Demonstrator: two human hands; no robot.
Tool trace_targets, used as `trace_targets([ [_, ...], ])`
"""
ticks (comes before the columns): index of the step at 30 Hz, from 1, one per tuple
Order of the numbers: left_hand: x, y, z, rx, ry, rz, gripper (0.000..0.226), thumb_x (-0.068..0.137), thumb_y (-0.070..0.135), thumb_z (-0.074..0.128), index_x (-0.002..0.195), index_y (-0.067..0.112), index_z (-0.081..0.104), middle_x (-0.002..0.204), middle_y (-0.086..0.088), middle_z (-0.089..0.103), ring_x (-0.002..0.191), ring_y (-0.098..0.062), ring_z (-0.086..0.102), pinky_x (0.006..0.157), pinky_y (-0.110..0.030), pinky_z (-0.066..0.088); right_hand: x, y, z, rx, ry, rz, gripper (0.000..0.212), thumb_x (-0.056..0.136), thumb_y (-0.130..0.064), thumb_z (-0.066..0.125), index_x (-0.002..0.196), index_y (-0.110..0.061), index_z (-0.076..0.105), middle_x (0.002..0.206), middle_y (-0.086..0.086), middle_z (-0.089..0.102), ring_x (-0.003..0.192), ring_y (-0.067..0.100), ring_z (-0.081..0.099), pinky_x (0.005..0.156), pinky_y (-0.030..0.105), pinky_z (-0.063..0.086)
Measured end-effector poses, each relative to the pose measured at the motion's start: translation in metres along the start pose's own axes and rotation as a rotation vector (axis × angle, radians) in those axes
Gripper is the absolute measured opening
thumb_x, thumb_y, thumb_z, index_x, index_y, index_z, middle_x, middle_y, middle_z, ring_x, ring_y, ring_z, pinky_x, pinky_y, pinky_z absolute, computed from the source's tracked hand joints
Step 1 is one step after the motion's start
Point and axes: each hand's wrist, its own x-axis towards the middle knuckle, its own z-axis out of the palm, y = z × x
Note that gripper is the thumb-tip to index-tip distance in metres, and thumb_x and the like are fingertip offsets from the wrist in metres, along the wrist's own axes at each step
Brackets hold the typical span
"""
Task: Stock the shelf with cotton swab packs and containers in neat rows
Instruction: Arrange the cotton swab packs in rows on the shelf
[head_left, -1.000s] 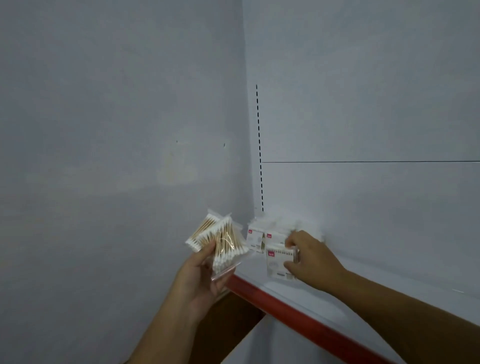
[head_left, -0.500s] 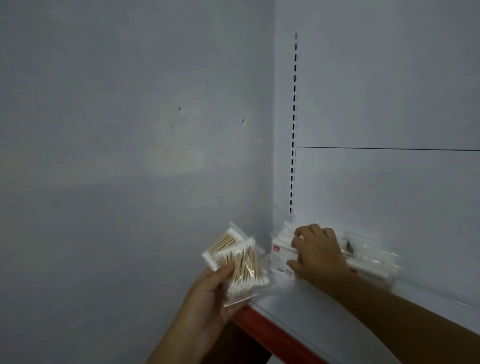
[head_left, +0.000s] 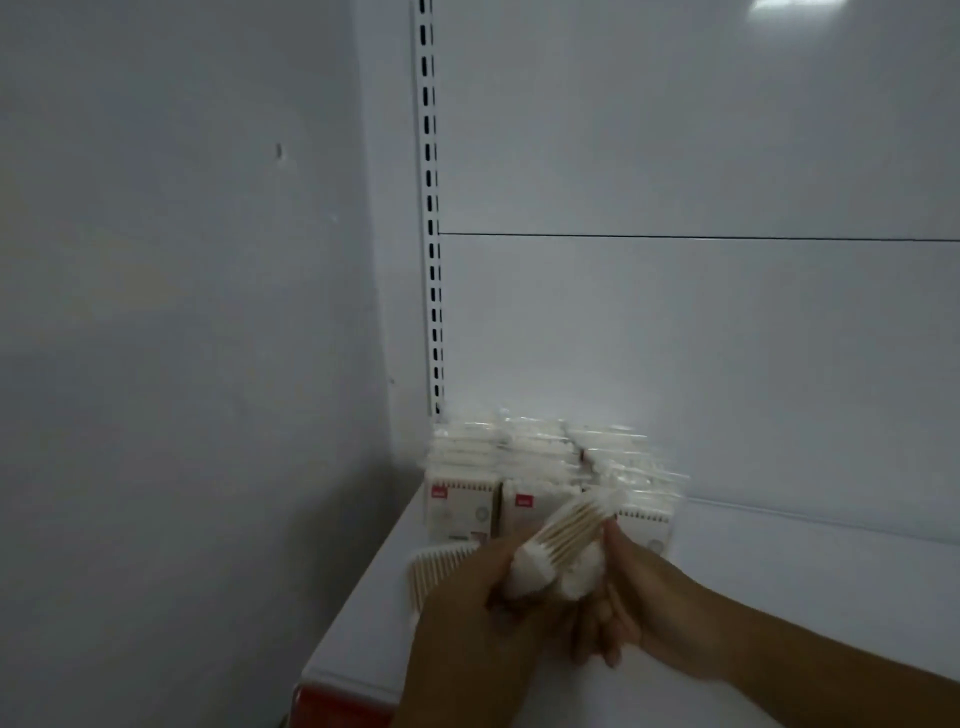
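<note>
Several cotton swab packs (head_left: 524, 462) with small red labels stand in rows at the back left corner of the white shelf (head_left: 779, 587). My left hand (head_left: 467, 618) and my right hand (head_left: 639, 597) meet over the shelf, both closed on clear packs of wooden-stick swabs (head_left: 561, 545) held between them. Another swab pack (head_left: 431, 571) sticks out to the left from under my left hand. How the packs are split between the hands is hidden by my fingers.
A slotted upright rail (head_left: 430, 208) runs up the shelf's back panel in the corner. A plain wall (head_left: 182, 312) closes the left side. The shelf's front lip is red (head_left: 337, 712).
My view has moved closer to the shelf. My left hand brought its packs over the shelf. My right hand left the standing packs and now meets the left on the held packs.
</note>
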Motion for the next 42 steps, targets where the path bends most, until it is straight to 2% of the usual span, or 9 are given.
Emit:
trace_targets([
  [8,-0.003,-0.005,-0.014,0.191,-0.351,-0.041,0.073,0.067,0.069,0.058,0.132,0.045,0.035,0.145,0.032,0.028,0.134,0.020,0.019,0.107,-0.001,0.013,0.009,0.004,-0.008,0.192,-0.092,-0.123,0.063,0.058,-0.060,0.083,0.107,-0.021,0.073,0.116,0.011,0.067,0.108,0.029,0.058,0.088,0.038,0.050],
  [10,0.000,-0.005,-0.015,0.229,-0.367,-0.004,0.064,0.075,0.070,0.046,0.132,0.045,0.033,0.145,0.030,0.024,0.136,0.017,0.016,0.110,-0.005,0.012,0.012,-0.003,0.001,0.144,-0.222,-0.122,0.072,0.058,-0.066,0.078,0.117,-0.026,0.068,0.111,-0.007,0.071,0.099,0.008,0.066,0.084,0.025,0.054],
  [13,-0.002,-0.006,-0.011,0.317,-0.327,0.014,0.066,0.075,0.064,0.041,0.137,0.044,0.025,0.139,0.036,0.025,0.133,0.021,0.017,0.107,-0.001,0.011,0.006,-0.005,-0.011,0.162,-0.148,0.064,0.121,0.039,-0.075,0.079,0.136,-0.011,0.047,0.118,0.014,0.065,0.094,0.022,0.067,0.074,0.033,0.057],
  [18,-0.001,-0.008,-0.014,0.260,-0.333,0.038,0.075,0.072,0.053,0.055,0.138,0.022,0.040,0.141,0.024,0.039,0.135,0.004,0.032,0.110,-0.015,0.028,-0.004,-0.002,-0.015,0.195,-0.148,0.049,0.088,0.052,-0.034,0.093,0.124,-0.002,0.055,0.117,0.022,0.063,0.097,0.032,0.065,0.074,0.038,0.057],
  [20,0.005,-0.006,-0.029,0.226,-0.305,-0.002,0.057,0.063,0.055,0.061,0.120,0.048,0.057,0.135,0.034,0.045,0.126,0.018,0.036,0.099,-0.001,0.031,-0.004,0.001,-0.018,0.309,-0.099,0.027,0.082,0.044,-0.018,0.094,0.117,0.003,0.063,0.116,0.027,0.063,0.095,0.037,0.066,0.071,0.041,0.058],
  [24,0.026,-0.017,-0.077,0.669,-0.500,-0.018,0.062,0.060,0.054,0.072,0.116,0.060,0.047,0.124,0.039,0.037,0.119,0.022,0.028,0.102,-0.001,0.021,-0.006,0.001,-0.024,0.408,-0.090,-0.014,0.067,0.042,-0.019,0.095,0.104,-0.004,0.073,0.110,0.020,0.068,0.093,0.032,0.070,0.070,0.039,0.059],
  [28,0.039,-0.028,-0.094,0.817,-0.628,-0.070,0.063,0.070,0.047,0.077,0.127,0.041,0.053,0.119,0.031,0.042,0.116,0.006,0.042,0.099,-0.010,0.031,-0.003,-0.001,-0.023,0.508,-0.339,-0.001,0.045,0.087,-0.023,0.067,0.124,0.001,0.060,0.126,0.021,0.060,0.114,0.032,0.060,0.091,0.040,0.050],
  [32,0.058,-0.014,-0.098,0.655,-0.499,-0.009,0.026,0.073,0.060,0.051,0.093,0.048,0.064,0.093,0.024,0.066,0.087,0.001,0.062,0.077,-0.019,0.047,-0.001,0.007,-0.037,0.314,-0.053,0.055,0.068,0.033,-0.045,0.096,0.090,-0.012,0.078,0.090,0.011,0.074,0.072,0.022,0.069,0.062,0.028,0.045],
  [42,0.096,-0.030,-0.086,0.795,-0.479,0.169,0.023,0.095,0.023,0.056,0.110,0.012,0.070,0.095,-0.003,0.065,0.087,-0.015,0.056,0.073,-0.020,0.037,-0.003,0.000,-0.017,0.226,-0.010,0.070,0.098,0.029,-0.032,0.098,0.111,0.008,0.062,0.099,0.029,0.066,0.073,0.036,0.069,0.060,0.040,0.056],
])
